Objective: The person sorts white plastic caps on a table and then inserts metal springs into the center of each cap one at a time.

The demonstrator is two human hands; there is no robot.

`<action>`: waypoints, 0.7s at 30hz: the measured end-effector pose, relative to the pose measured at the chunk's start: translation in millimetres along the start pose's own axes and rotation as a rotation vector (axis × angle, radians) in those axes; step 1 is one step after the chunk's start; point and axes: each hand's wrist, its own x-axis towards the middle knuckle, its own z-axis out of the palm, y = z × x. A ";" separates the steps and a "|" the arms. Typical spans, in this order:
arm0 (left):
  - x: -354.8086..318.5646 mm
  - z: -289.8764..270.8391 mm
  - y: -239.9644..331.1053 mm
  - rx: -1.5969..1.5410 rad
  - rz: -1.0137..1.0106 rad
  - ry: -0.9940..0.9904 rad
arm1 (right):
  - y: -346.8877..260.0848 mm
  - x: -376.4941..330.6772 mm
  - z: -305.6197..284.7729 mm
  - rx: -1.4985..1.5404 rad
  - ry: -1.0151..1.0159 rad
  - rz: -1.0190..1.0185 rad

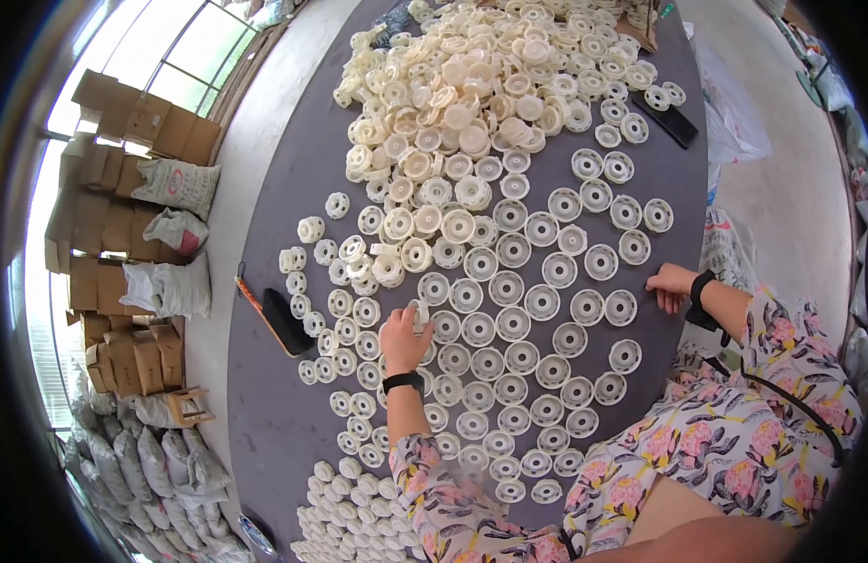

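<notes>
My left hand [405, 340] reaches over the middle of the dark grey table. Its fingers pinch a small cream plastic wheel-shaped ring [419, 315], held tilted on edge. Around it lie many round white plastic wheel parts [478, 328], set flat in loose rows with their open faces up. Smaller cream rings [340, 302] lie to its left. My right hand [671, 284] rests by the table's right edge, fingers curled, apart from the nearest wheel part [620, 307]. Nothing shows in it, though the fingertips are partly hidden.
A big heap of cream wheel parts [472, 113] covers the table's far end. Stacked small parts [350, 511] stand at the near left. A black brush [286, 322] lies by the left edge, a black phone [671, 122] at the far right. Cardboard boxes [101, 220] line the left wall.
</notes>
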 end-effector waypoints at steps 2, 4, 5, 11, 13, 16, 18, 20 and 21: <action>3.6 2.7 -5.5 0.239 -0.048 0.059 | -1.2 -0.4 -1.2 -0.005 0.011 -0.004; 5.4 4.6 -9.5 0.299 -0.024 0.108 | -2.2 1.5 -2.5 -0.003 0.014 -0.002; 9.2 6.3 -10.6 0.356 -0.002 0.156 | -2.2 2.8 -3.6 -0.003 0.018 0.003; 53.2 6.0 -41.0 0.134 -0.266 0.198 | -11.3 7.0 -10.0 0.017 0.005 0.001; 73.2 -0.3 -50.2 0.147 -0.377 0.165 | -14.0 10.5 -10.4 0.024 0.010 0.007; 91.3 -0.4 -57.0 0.171 -0.314 0.325 | -18.1 14.8 -9.1 0.024 0.011 0.016; 104.6 10.6 -78.3 0.113 -0.306 0.208 | -19.9 15.8 -7.1 0.025 0.014 0.024; 106.8 12.1 -92.1 0.066 -0.412 0.075 | -25.9 15.0 -4.6 0.024 0.006 0.037; 104.5 12.9 -102.4 0.036 -0.410 0.127 | -29.1 15.5 -3.6 0.019 0.003 0.031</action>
